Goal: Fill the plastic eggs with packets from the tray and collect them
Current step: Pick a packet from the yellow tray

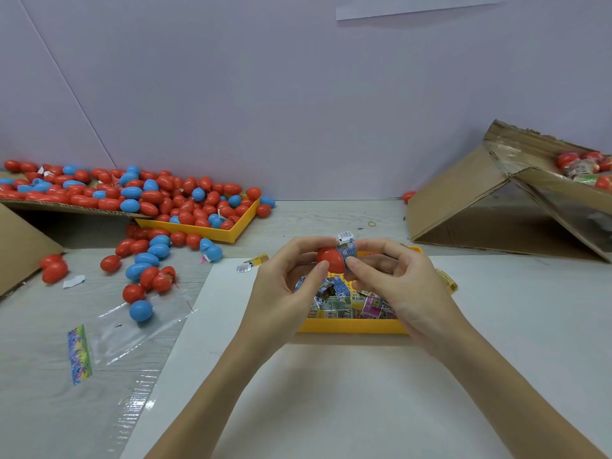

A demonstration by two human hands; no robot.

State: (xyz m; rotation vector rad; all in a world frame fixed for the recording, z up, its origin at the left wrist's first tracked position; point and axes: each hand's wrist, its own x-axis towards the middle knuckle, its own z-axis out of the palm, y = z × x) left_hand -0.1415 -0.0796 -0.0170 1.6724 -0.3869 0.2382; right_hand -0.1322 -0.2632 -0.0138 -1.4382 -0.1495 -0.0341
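Note:
My left hand (284,279) grips a red plastic egg half (331,259) above the yellow packet tray (351,326). My right hand (394,279) pinches a small blue packet (347,250) at the open side of that egg half. The tray below holds several printed packets (347,303). Many red and blue eggs (149,197) lie heaped on cardboard and in a second yellow tray (212,231) at the left.
Loose eggs (145,270) are scattered on the table to the left, near a clear plastic bag (132,329) and a colourful strip (79,354). A tilted cardboard box (496,207) with eggs in it stands at the right. Stray packets (251,263) lie beside the tray.

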